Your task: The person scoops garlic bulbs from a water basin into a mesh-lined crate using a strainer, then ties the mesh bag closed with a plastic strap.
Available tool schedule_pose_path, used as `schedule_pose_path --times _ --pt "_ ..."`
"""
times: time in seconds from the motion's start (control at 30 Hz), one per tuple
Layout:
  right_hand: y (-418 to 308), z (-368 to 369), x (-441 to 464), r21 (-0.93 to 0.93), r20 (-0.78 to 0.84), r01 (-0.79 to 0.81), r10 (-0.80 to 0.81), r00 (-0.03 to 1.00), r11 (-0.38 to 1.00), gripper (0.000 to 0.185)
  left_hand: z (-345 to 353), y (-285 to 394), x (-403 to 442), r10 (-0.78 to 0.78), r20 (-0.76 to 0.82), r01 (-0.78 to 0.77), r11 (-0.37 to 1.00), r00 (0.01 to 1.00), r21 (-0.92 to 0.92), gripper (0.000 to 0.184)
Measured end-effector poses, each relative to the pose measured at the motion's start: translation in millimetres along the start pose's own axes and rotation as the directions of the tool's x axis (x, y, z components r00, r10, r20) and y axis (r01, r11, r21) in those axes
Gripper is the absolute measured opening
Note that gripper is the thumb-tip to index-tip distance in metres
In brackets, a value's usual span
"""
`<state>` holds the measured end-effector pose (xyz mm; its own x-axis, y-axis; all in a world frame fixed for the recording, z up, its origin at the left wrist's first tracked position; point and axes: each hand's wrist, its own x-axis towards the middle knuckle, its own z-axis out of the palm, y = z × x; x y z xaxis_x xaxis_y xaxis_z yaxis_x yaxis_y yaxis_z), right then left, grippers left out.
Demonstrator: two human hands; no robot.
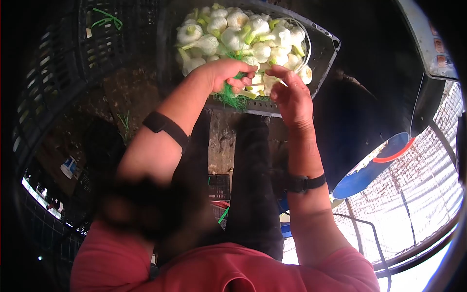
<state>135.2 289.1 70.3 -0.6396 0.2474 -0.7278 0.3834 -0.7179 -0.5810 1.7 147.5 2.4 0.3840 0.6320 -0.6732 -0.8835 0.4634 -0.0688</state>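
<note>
White garlic bulbs (232,39) with short green stems fill a dark crate (327,57) in front of me. Above the crate's near edge, my left hand (228,75) is closed round a bunch of green netting (231,99), which hangs below the fingers. My right hand (292,95) is just to the right of it, fingers bent and partly apart over the garlic, its thumb turned toward the left hand. Whether anything thin is between its fingertips I cannot make out. A pale loop (307,41) lies over the bulbs on the right side.
Black crates (58,63) stand at the left, one with a green tie (108,19) on it. At the lower right is a blue tub (362,177) with a red rim, beside a wire mesh (413,194). A white cup (68,167) lies at the left.
</note>
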Motion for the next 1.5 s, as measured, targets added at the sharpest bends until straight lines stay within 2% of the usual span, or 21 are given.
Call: schedule_pose_path --times 0.17,0.27,0.33,0.4,0.47,0.57,0.63,0.7,0.77,0.8,0.87,0.9,0.93,1.0,1.03,1.13,1.17,1.27,1.33,1.4,1.5 --pt "8.2 -10.6 -3.7 -0.242 0.049 -0.007 0.019 0.999 0.970 0.034 11.8 -3.2 -0.1 0.024 -0.143 -0.038 0.995 0.989 -0.097 0.021" --pt "18.6 0.7 4.3 -0.215 0.084 0.043 -0.026 0.996 0.976 0.041 14.9 -3.5 -2.9 0.065 -0.182 -0.068 0.998 0.981 -0.010 0.020" --pt "17.0 4.2 7.6 -0.222 0.134 0.040 -0.010 0.991 0.974 0.041 8.2 -3.1 -0.5 0.071 -0.144 -0.069 0.997 0.987 0.022 0.019" --pt "13.1 4.3 7.9 0.121 0.125 -0.032 0.017 0.992 0.992 0.040 4.7 0.1 -2.5 0.039 -0.099 -0.033 0.998 0.994 0.060 0.019" --pt "7.2 -4.9 6.3 0.382 0.078 -0.027 -0.003 0.997 0.924 0.038 3.7 -0.6 -2.3 0.007 -0.047 -0.002 0.995 0.999 0.098 0.019" --pt "0.1 -21.4 3.4 0.319 0.024 -0.009 0.002 1.000 0.948 0.038 2.6 -5.0 1.8 0.077 0.054 -0.071 0.991 0.996 -0.113 0.021" --pt "2.6 -28.8 3.2 0.094 0.028 -0.006 0.003 1.000 0.996 0.040 2.2 -7.9 4.2 0.090 0.039 -0.083 0.986 0.995 -0.141 0.022" --pt "0.9 -19.7 1.8 0.024 0.038 -0.024 0.023 0.999 0.999 0.040 4.0 -9.3 3.0 0.099 0.016 -0.095 0.981 0.995 -0.169 0.022" --pt "3.3 -7.9 3.0 -0.076 0.081 -0.010 0.017 0.997 0.997 0.041 6.6 -8.6 2.3 0.096 -0.067 -0.100 0.993 0.993 -0.063 0.021" --pt "7.5 -3.9 5.5 -0.072 0.084 -0.011 0.017 0.996 0.997 0.041 9.0 -8.2 1.1 0.096 -0.072 -0.101 0.993 0.993 -0.062 0.021" --pt "14.9 4.5 12.7 -0.044 0.133 -0.014 0.020 0.991 0.999 0.039 12.4 -6.9 -2.3 0.127 -0.184 -0.113 0.990 0.975 0.084 0.021" --pt "15.6 8.7 13.9 0.027 0.135 -0.046 0.042 0.990 0.999 0.038 4.5 -7.1 -1.4 0.123 -0.101 -0.111 0.986 0.987 0.121 0.021" --pt "15.6 9.2 16.3 0.033 0.139 -0.045 0.040 0.990 0.998 0.038 -0.1 -3.7 -0.9 0.123 -0.106 -0.110 0.986 0.987 0.125 0.021" --pt "12.4 5.4 19.0 0.082 0.041 0.022 -0.026 0.999 0.996 0.037 -2.0 0.8 -0.3 0.020 0.086 -0.033 0.987 0.996 0.154 0.023" --pt "8.4 1.5 19.0 -0.001 -0.003 0.027 -0.027 1.000 1.000 0.036 -1.7 -0.7 -0.1 0.025 0.049 -0.033 0.984 0.999 0.174 0.025" --pt "2.8 -7.5 17.6 0.006 -0.053 0.011 -0.011 0.999 1.000 0.034 -1.0 -2.4 1.9 0.040 0.053 -0.045 0.993 0.998 0.105 0.027" --pt "-3.3 -10.6 16.3 0.116 -0.062 0.029 -0.022 0.998 0.993 0.032 -2.2 -2.1 3.0 0.042 0.055 -0.047 0.993 0.998 0.105 0.027" --pt "-25.0 -42.5 23.2 0.205 -0.169 0.197 -0.164 0.972 0.959 0.029 -6.7 -4.3 5.7 0.032 0.093 -0.040 0.996 0.995 0.079 0.029" --pt "-42.4 -59.4 24.3 0.288 -0.182 0.247 -0.200 0.963 0.925 0.028 -7.4 -4.1 5.7 0.034 0.090 -0.041 0.996 0.995 0.075 0.031" --pt "-45.8 -64.8 25.7 0.273 -0.165 0.235 -0.196 0.967 0.933 0.029 -8.1 -4.8 4.8 0.049 0.084 -0.057 0.994 0.995 0.098 0.031" --pt "-32.0 -69.6 34.7 0.340 -0.204 0.068 0.003 0.979 0.938 0.030 -7.1 -6.7 3.3 0.089 0.064 -0.097 0.984 0.994 0.147 0.030"
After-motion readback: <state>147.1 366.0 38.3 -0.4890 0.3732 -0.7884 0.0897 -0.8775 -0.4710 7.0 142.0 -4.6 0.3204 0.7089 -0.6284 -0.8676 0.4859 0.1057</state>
